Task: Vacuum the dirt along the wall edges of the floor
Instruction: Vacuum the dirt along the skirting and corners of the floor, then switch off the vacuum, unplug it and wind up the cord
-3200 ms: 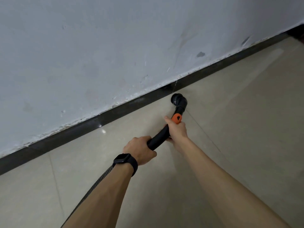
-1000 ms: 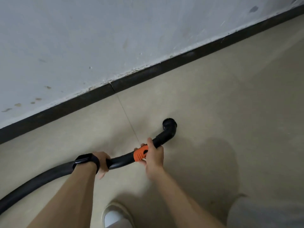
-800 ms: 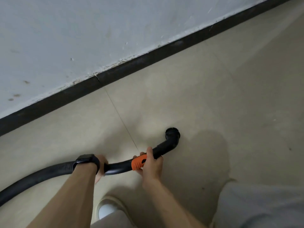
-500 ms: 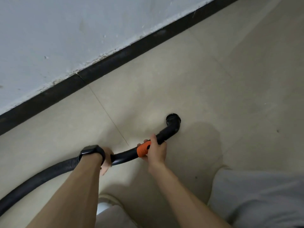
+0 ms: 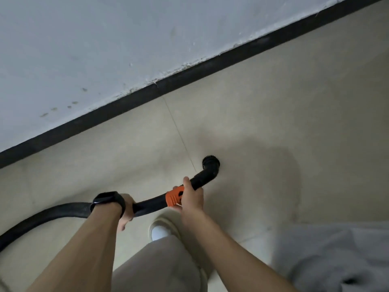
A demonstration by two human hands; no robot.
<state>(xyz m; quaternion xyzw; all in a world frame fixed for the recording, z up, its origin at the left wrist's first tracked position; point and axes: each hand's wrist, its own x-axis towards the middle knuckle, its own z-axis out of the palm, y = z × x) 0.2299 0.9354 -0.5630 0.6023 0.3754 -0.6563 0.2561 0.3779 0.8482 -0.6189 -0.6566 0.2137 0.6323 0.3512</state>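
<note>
A black vacuum hose (image 5: 63, 213) curves in from the floor's (image 5: 294, 123) left side to a person's hands: the left hand (image 5: 126, 211), wearing a dark smartwatch (image 5: 108, 200), curled round the hose, and just to its right the right hand (image 5: 192, 197) wrapped round it at the orange collar (image 5: 173, 196). The brush nozzle (image 5: 211, 163) points down at open tile beside a grout line, well apart from the black skirting (image 5: 147, 93) under the white wall (image 5: 105, 39). This looks like a pause between passes. The next move calls for carrying the nozzle up to the floor's wall edge and running it along the skirting.
</note>
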